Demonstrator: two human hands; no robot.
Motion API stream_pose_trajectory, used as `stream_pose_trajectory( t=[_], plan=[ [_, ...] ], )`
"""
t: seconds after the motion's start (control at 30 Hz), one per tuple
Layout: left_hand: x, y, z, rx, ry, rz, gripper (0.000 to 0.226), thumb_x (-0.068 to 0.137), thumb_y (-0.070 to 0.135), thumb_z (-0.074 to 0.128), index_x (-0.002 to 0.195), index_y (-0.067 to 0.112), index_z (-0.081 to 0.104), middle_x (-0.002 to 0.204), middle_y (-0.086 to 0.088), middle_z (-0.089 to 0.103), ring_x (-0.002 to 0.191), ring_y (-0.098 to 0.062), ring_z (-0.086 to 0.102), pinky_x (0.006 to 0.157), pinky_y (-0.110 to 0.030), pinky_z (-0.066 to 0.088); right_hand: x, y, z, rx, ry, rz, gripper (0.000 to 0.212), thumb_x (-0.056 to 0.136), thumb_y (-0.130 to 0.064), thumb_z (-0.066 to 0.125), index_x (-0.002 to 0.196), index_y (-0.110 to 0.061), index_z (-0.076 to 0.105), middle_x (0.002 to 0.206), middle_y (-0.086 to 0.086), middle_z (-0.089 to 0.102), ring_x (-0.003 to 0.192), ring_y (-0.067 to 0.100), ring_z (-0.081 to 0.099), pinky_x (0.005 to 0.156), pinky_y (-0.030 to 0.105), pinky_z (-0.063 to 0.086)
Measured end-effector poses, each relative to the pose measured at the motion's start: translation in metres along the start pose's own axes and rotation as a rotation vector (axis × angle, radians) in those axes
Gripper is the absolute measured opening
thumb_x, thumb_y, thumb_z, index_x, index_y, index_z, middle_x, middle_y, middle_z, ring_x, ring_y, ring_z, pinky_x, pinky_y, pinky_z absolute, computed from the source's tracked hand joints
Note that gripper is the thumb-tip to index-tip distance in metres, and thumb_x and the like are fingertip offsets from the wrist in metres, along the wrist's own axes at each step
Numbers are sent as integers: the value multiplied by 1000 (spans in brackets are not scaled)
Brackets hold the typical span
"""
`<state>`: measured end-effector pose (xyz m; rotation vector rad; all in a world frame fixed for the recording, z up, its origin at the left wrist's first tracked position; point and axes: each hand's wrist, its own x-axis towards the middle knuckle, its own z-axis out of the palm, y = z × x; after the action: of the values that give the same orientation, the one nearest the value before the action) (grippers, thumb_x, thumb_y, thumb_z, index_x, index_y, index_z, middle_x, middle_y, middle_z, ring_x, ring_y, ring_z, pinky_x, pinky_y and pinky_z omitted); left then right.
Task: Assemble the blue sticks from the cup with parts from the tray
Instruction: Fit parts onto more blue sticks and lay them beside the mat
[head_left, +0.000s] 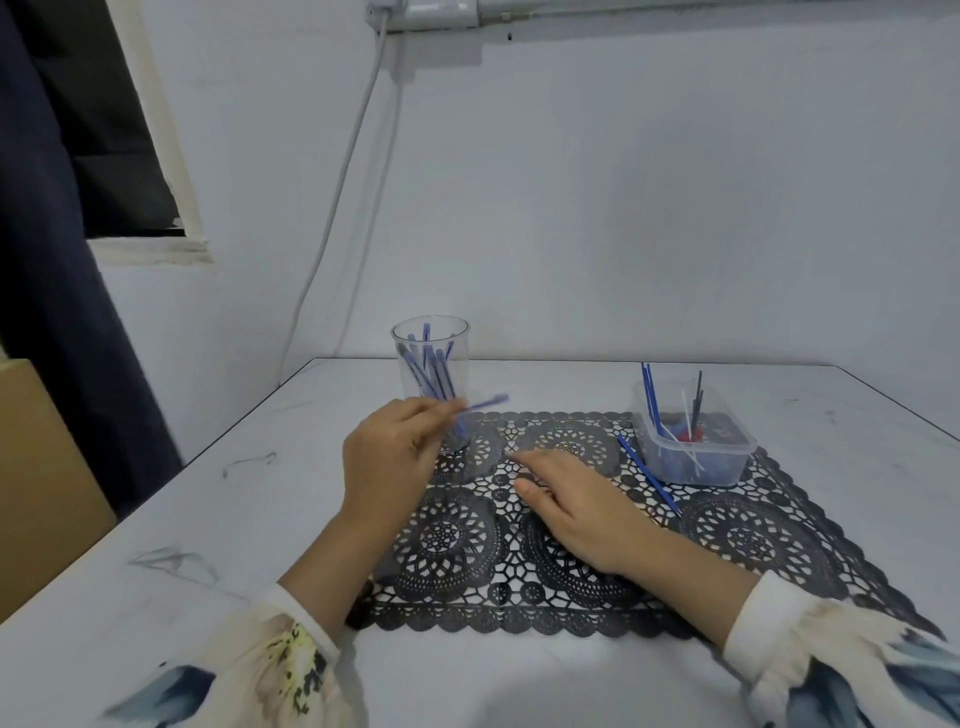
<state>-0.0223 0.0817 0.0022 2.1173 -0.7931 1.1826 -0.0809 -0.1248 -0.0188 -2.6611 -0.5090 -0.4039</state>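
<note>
A clear plastic cup (431, 343) with several blue sticks stands at the back left of the black lace mat (753, 540). My left hand (389, 462) is just in front of the cup and pinches one blue stick (485, 401), blurred, its free end pointing right. My right hand (576, 504) lies flat on the mat with straight fingers and holds nothing. A clear tray (693, 457) at the back right holds blue, white and black thin rods and small red and blue parts. Another blue stick (649, 475) lies on the mat beside the tray.
The mat lies on a white table (156, 519) against a pale wall. A white cable (337, 208) runs down the wall behind the cup. A dark curtain (52, 312) and a brown box (41, 478) are at the left.
</note>
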Motion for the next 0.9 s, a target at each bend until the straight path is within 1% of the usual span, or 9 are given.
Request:
stream_pose_trajectory(
  t=[0.13, 0.27, 0.33, 0.47, 0.53, 0.67, 0.77, 0.83, 0.9],
  plan=[
    [2, -8, -2, -65, 158, -234, 27, 87, 26, 63, 113, 22, 67, 75, 6, 64, 57, -12, 55, 49, -32, 49, -1, 5, 8, -129, -158, 11, 56, 99, -47, 20, 149, -27, 7, 156, -4, 11, 143, 10, 7, 117, 32, 9],
    [5, -9, -6, -70, 308, -423, 29, 88, 15, 61, 118, 16, 64, 75, 7, 60, 59, -13, 53, 56, -26, 45, 0, 4, 9, -248, -324, 69, 66, 94, -59, 20, 149, -27, 1, 156, -4, -4, 143, 12, -4, 117, 37, 2],
    [6, -9, -8, -57, 313, -546, 33, 88, 15, 56, 121, 17, 62, 78, 5, 61, 61, -14, 53, 58, -24, 42, 0, 4, 9, -280, -346, 74, 67, 93, -60, 21, 149, -28, 2, 156, -3, -6, 143, 13, -5, 117, 37, 0],
    [3, -25, -5, 37, 52, -752, 38, 88, 14, 46, 124, 12, 59, 99, -8, 66, 65, -24, 56, 57, -32, 45, 0, 4, 9, -287, -347, 73, 66, 94, -60, 20, 149, -29, 2, 157, -2, -6, 143, 13, -5, 116, 36, -1],
    [0, -33, -1, 68, -111, -777, 42, 90, 9, 44, 130, 9, 52, 91, -12, 65, 59, -18, 52, 51, -28, 37, 0, 4, 10, -293, -350, 71, 66, 93, -60, 20, 149, -30, 2, 156, -2, -6, 143, 13, -5, 116, 36, -1],
    [-4, -40, 8, -18, -276, -847, 43, 84, -8, 46, 126, 0, 54, 109, -16, 64, 56, -6, 44, 50, -21, 37, 1, 3, 10, -287, -352, 73, 66, 93, -60, 20, 149, -30, 2, 156, -3, -6, 143, 13, -5, 115, 35, -2],
    [-6, -45, 10, -63, -312, -875, 31, 82, -8, 49, 88, 14, 69, 82, -10, 65, 67, -17, 51, 64, -24, 39, 2, 4, 9, -278, -354, 77, 66, 93, -60, 20, 149, -30, 3, 157, -3, -5, 143, 12, -5, 115, 35, -2],
    [-7, -49, 11, -56, -318, -886, 25, 82, -6, 51, 88, 8, 71, 82, -13, 64, 76, -19, 52, 70, -26, 40, 1, 4, 9, -273, -356, 78, 66, 93, -60, 21, 149, -31, 3, 157, -3, -5, 143, 12, -5, 115, 35, -2],
    [-8, -53, 12, -43, -297, -892, 20, 82, -3, 54, 92, 2, 71, 77, -11, 59, 75, -17, 49, 71, -24, 37, 2, 4, 9, -268, -357, 79, 66, 93, -60, 21, 149, -31, 3, 157, -3, -5, 143, 13, -5, 115, 36, -1]
  ],
)
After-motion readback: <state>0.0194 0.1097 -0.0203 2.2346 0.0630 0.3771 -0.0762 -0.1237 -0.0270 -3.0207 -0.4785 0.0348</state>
